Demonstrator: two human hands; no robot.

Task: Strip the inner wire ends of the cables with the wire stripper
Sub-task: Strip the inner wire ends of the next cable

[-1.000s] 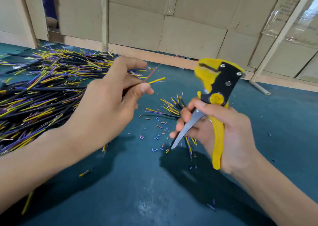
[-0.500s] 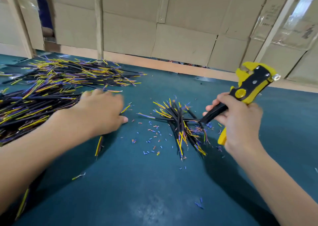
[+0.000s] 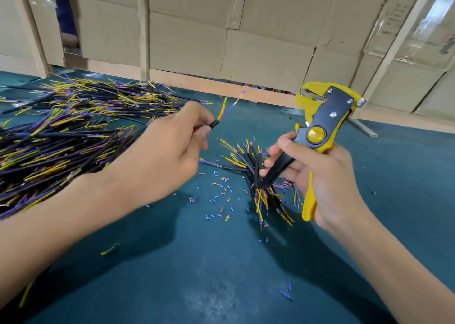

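Since unworked stock is best kept within easy reach, the big heap of cables lies along the bench's left edge, spreading toward its far left corner, and the forearm crosses it. Next, the left hand pinches one black cable between thumb and forefingers close behind the end of its jacket, so the fanned yellow, blue and copper-tipped inner wires stand clear and point up toward the tool. Below, near the bench's middle, lie short insulation offcuts, and just to their right a smaller pile, probably the finished pieces kept apart from the rest. At the right, the right hand is closed round the handles of the wire stripper, head up and well apart from the wires; its handles look spread, so the mouth is likely ready to take an end.
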